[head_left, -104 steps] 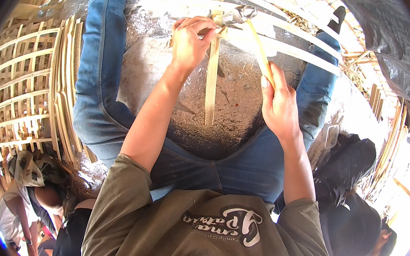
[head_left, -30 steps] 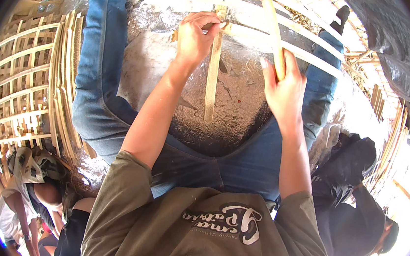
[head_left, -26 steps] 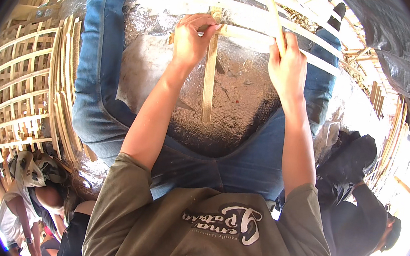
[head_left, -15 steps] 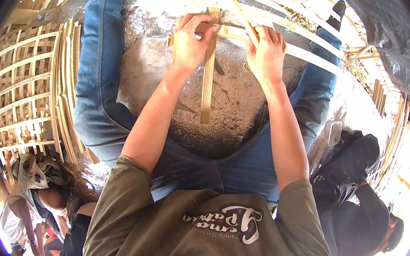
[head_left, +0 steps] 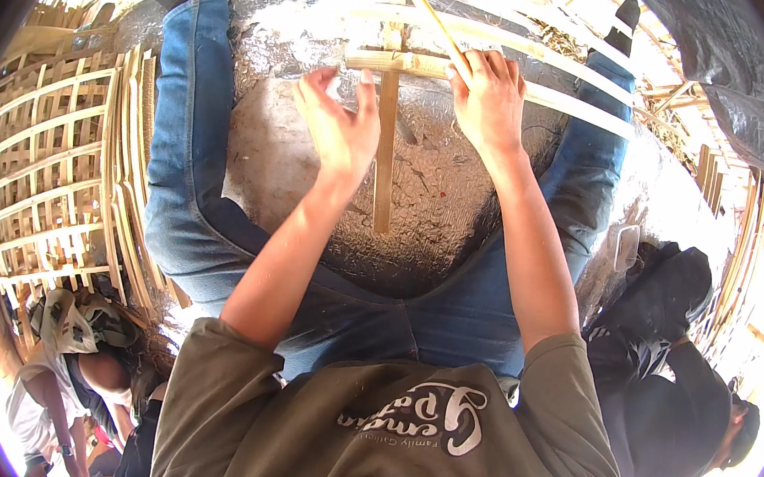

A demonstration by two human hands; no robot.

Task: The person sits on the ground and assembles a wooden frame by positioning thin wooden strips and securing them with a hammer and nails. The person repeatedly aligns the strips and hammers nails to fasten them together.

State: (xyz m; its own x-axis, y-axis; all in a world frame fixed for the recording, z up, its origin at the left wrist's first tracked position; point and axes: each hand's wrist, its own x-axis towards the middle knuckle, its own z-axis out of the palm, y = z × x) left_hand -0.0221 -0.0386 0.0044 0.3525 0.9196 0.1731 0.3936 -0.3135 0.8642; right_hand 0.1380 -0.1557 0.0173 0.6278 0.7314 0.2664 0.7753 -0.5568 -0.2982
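Hands at a crossing of bamboo strips on the ground

Left hand (head_left: 342, 129) hovers open-fingered just left of the upright strip (head_left: 385, 151), which runs toward the body; right hand (head_left: 490, 97) is nearer, fingers pressing the cross strip (head_left: 399, 62) and pinching a thin sliver (head_left: 439, 25).

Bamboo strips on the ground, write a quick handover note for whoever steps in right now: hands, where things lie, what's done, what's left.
Left hand: open, fingers spread, just left of the upright bamboo strip, holding nothing.
Right hand: pressing on the crosswise bamboo strips, a thin bamboo sliver running out from under its fingers.
Layout: the upright strip lies on the dirt ground between the legs, crossing the horizontal strips near its top end.
Done: a few strips laid crosswise.
Left: only this one upright is in place. A finished woven lattice panel stands to the left.
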